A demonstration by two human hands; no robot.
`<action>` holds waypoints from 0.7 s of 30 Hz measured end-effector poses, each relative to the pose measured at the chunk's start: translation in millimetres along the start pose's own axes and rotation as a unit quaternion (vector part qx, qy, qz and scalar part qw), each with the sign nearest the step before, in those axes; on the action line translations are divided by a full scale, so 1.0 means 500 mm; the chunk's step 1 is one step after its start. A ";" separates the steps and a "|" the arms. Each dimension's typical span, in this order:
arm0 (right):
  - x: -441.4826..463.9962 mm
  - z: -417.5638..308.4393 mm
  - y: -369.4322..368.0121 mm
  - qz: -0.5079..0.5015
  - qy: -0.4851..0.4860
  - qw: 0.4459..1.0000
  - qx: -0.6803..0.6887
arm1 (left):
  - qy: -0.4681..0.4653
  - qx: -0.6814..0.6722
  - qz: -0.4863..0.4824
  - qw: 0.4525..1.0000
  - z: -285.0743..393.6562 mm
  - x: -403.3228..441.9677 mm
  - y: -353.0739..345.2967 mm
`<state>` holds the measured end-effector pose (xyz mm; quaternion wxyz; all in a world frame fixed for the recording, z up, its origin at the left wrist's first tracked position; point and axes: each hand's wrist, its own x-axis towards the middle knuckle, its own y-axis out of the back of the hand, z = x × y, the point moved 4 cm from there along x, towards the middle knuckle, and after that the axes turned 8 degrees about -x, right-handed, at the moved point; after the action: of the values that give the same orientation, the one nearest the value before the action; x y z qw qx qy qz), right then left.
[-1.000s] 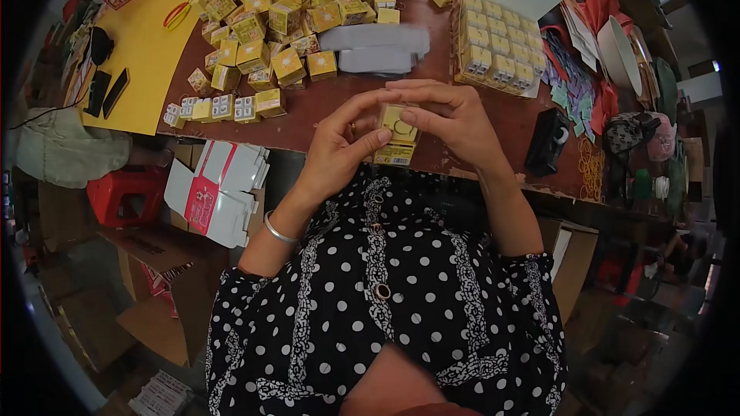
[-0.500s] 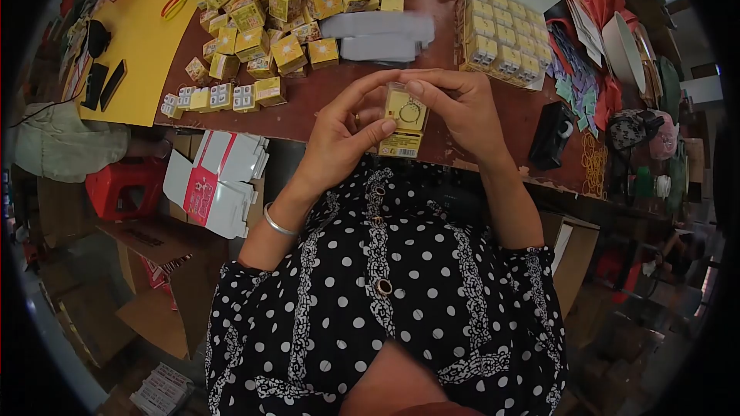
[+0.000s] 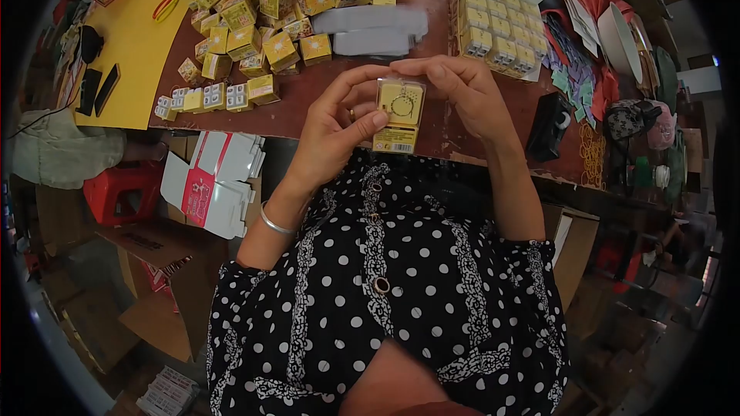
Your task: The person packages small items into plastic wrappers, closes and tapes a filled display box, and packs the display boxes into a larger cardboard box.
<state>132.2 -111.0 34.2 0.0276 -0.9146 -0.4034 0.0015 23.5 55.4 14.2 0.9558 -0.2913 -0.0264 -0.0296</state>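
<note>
A small yellow box [image 3: 399,135] with a clear front is held upright in front of my chest. A thin ring shows on its yellow panel, and a barcode is printed along the bottom edge. My left hand [image 3: 331,123] grips the box from its left side, thumb on the front and fingers behind. My right hand [image 3: 470,96] is just beyond its upper right corner, fingers stretched out and thumb off the box. The right fingertips reach the left ones above the top edge; whether they touch the box is hard to tell.
A heap of yellow boxes [image 3: 277,1] covers the far left of the table. Blurred grey-white strips [image 3: 370,31] lie beside it. At right are a tray of yellow-and-white pieces [image 3: 501,27], a black tape dispenser [image 3: 546,127] and yellow rubber bands [image 3: 592,156]. Cartons [image 3: 166,262] stand below.
My right thumb has lifted off the box front and moved right, uncovering its upper part. My left hand keeps hold of the box. The whole view has shifted slightly.
</note>
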 end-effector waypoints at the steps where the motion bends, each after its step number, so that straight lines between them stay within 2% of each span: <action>1: -0.003 -0.006 0.000 -0.008 0.038 0.998 -0.056 | -0.001 0.008 -0.003 1.000 0.000 0.000 0.000; 2: -0.007 -0.011 -0.003 -0.014 0.075 0.991 -0.111 | 0.000 0.008 -0.004 1.000 0.001 -0.001 -0.002; 6: -0.025 -0.024 -0.020 -0.007 0.093 0.992 -0.083 | -0.018 -0.010 -0.006 1.000 0.001 0.000 -0.008; 12: -0.034 -0.029 -0.033 0.051 0.084 0.989 -0.110 | -0.035 0.027 -0.008 0.999 0.001 -0.001 -0.016; 14: -0.033 -0.032 -0.034 0.031 0.054 0.995 -0.080 | -0.044 0.053 -0.012 0.998 0.000 -0.001 -0.016; 16: -0.031 -0.029 -0.038 0.042 0.047 0.996 -0.062 | -0.072 0.077 -0.009 0.994 -0.002 0.001 -0.020; 21: -0.023 -0.011 -0.037 0.058 0.031 0.998 -0.015 | -0.077 0.087 -0.009 0.993 0.003 -0.002 -0.029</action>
<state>110.7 -107.4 40.4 0.0263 -0.9365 -0.3483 -0.0318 21.4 44.4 23.3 0.9723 -0.2083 -0.1049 -0.0130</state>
